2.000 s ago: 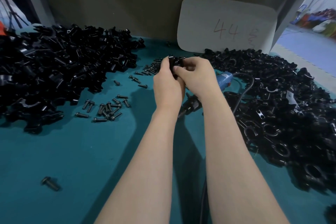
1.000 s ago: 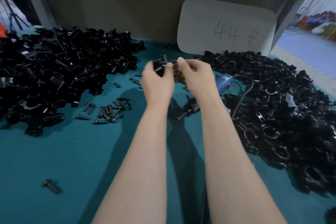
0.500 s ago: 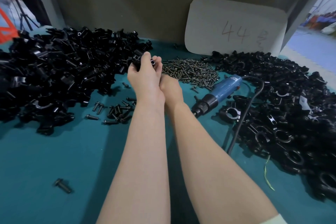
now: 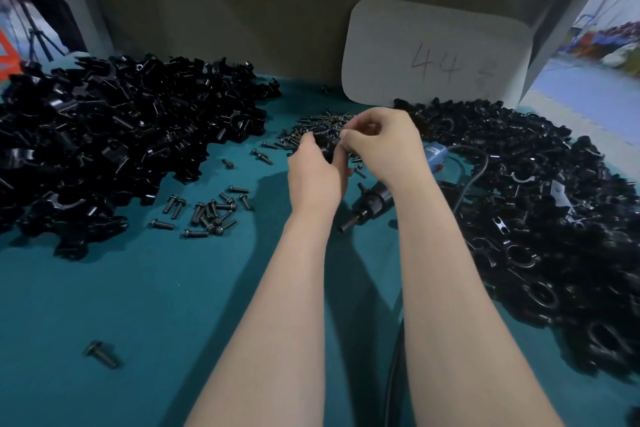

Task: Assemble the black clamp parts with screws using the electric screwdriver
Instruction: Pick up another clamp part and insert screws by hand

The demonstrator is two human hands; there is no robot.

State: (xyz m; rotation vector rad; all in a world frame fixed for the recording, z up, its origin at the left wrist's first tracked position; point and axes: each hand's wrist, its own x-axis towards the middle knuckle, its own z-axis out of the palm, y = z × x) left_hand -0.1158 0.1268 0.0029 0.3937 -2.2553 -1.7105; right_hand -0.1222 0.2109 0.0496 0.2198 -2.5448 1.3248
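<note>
Over the teal worktop (image 4: 138, 305), toward its back edge, two bare hands meet just above one heap of small screws (image 4: 311, 125). The left hand (image 4: 313, 180) shows me its back. Its fingers (image 4: 306, 146) curl forward round one black clamp part (image 4: 327, 139), which is held between the two hands and mostly hidden by them. The right hand (image 4: 388, 146) sits just beside it, fingers bent inward and the thumb tip brought up to the same piece. I cannot tell whether a screw is pinched there.

Two big heaps of black clamp pieces flank the hands. One heap (image 4: 114, 135) spreads across the left side of the worktop and the other (image 4: 540, 218) runs down the right side. The pieces in each are far too many to count.

One electric screwdriver (image 4: 374, 201) lies flat under the right forearm. Its black nose points toward the near left and its blue body is partly covered by the wrist. Its one dark cable (image 4: 474, 180) loops out over the right heap.

A loose scatter of screws (image 4: 207, 211), more than a dozen, lies between the left heap and the left forearm. One single screw (image 4: 101, 354) lies well apart, near the front left. One pale card (image 4: 436, 55) marked "44" leans on the back wall.
</note>
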